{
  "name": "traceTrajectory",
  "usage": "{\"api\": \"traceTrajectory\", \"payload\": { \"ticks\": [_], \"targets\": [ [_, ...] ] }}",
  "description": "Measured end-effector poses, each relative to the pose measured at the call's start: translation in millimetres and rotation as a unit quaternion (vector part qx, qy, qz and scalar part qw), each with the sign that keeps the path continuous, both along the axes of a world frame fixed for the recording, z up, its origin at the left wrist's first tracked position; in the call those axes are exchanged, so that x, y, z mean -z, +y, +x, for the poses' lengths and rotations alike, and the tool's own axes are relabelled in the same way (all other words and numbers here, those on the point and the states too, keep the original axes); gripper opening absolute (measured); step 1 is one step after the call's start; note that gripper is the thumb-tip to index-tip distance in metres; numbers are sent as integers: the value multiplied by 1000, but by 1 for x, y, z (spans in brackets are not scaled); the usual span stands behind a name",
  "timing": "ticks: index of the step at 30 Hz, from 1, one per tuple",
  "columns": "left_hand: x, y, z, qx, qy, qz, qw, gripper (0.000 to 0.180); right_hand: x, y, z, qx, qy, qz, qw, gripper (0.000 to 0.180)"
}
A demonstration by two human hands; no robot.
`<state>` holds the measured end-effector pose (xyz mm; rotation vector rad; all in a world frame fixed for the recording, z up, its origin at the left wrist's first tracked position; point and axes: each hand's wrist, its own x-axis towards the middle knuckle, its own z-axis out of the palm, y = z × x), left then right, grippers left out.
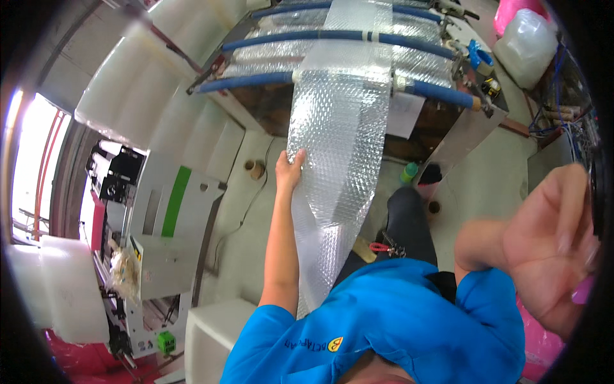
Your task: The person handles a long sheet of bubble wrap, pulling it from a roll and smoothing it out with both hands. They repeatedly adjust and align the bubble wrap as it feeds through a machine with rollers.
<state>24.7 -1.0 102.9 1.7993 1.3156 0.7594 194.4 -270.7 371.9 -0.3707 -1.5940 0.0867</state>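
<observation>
A long strip of silvery bubble wrap (342,121) hangs from the roller machine and runs down toward my body. My left hand (291,168) grips its left edge, with the thumb on the upper face and the fingers mostly hidden. Lower down, the strip twists and narrows against my lap. My right hand (547,246) is raised at the far right, close to the camera and away from the wrap. Its palm shows, the fingers loosely bent and apart, with nothing visible in them; part of it is cut off by the dark rim.
Blue rollers (409,43) span the machine ahead. Large translucent rolls (153,83) stand at the left, above a white machine with a green stripe (176,201). A green bottle (409,171) stands below the rollers. A white bin (214,336) is near my left elbow; a cable (240,224) crosses the floor.
</observation>
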Motion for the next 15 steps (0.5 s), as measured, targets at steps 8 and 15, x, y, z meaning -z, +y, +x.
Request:
{"api": "traceTrajectory", "payload": {
  "ticks": [8,15],
  "targets": [
    [-21,52,46,-47,-14,80,996,46,-35,-8,23,6,-35,82,996,33],
    [-10,97,66,-58,-33,87,994,49,-63,-44,29,19,-93,229,969,32]
  ]
}}
